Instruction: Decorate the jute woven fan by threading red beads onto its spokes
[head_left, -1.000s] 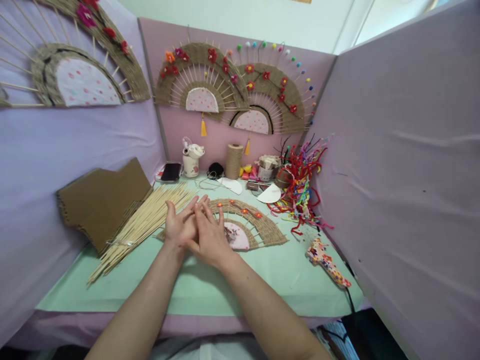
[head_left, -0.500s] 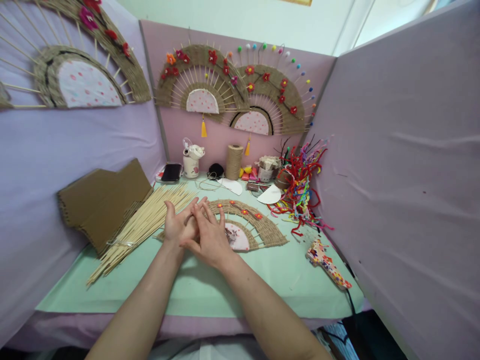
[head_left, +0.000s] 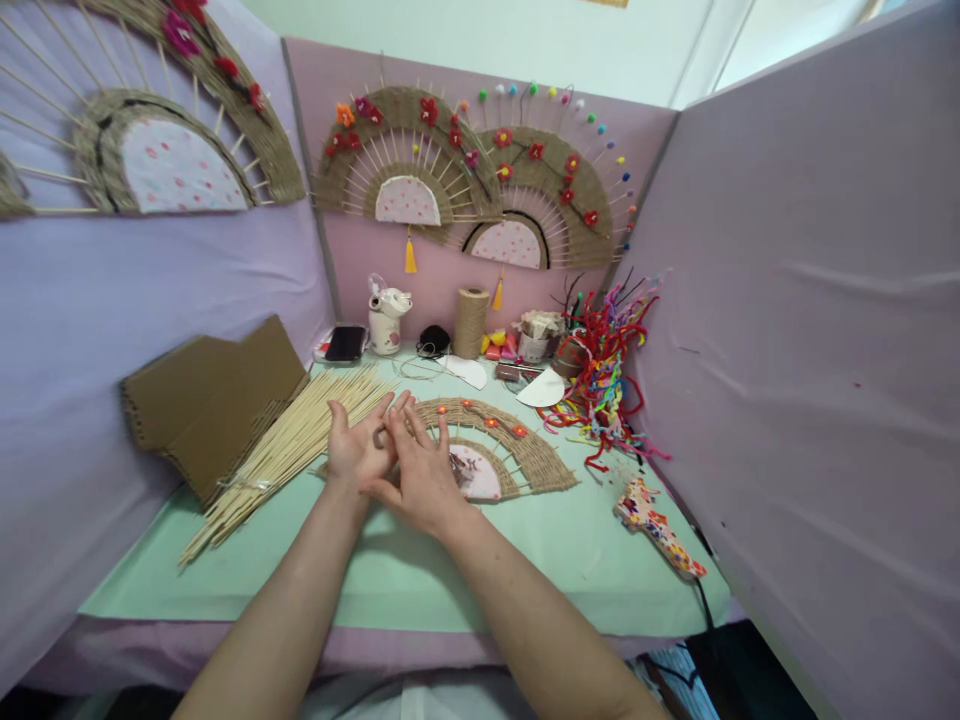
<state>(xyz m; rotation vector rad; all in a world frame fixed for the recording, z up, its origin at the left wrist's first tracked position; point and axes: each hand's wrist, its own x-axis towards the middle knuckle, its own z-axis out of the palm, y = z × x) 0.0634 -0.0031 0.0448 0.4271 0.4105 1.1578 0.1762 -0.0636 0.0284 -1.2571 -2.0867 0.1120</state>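
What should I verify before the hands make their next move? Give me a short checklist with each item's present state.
1. Bare left hand palm-up, open: ok.
2. Small dark thing at that palm, beside the bare right hand, identifiable: cannot tell; too small.
3. Arched fan woven from tan twine fully in sight: not ok; the hands hide part of it.
4. Flower-patterned, gun-shaped tool apart from both hands: ok; it lies on the right of the pale green tabletop.
5. Tool switched off: cannot tell.
6. Bundle of thin, pale wooden sticks clear of the left hand: cannot tell; they overlap in this view.
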